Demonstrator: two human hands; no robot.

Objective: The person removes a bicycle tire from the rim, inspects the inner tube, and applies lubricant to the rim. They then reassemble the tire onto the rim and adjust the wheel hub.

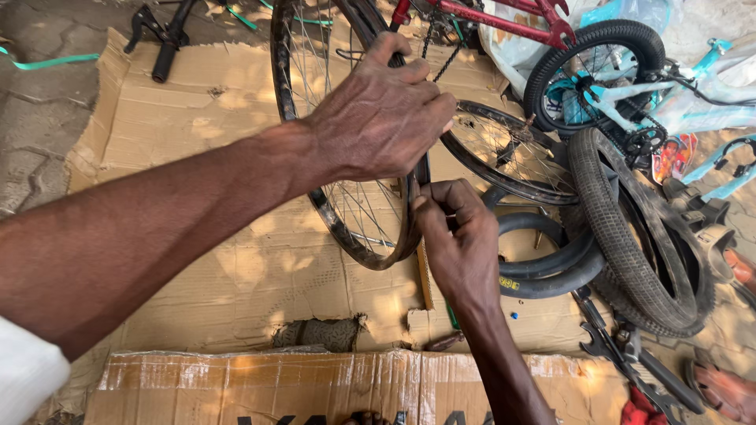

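Observation:
A bare black bicycle wheel rim [339,224] with silver spokes stands upright on flattened cardboard [236,283]. My left hand [382,118] reaches across from the left and grips the rim's right side near the top. My right hand [457,244] comes up from below and pinches the rim's edge at its lower right, fingers closed on it; any small part between the fingers is hidden. A second black rim [504,153] lies flat behind my hands.
A knobby black tyre [630,236] and an inner tube [551,264] lie to the right. A red bicycle frame [504,20] and a small light-blue bicycle [622,86] are behind. Wrenches [622,354] lie at lower right, handlebars [161,35] at upper left.

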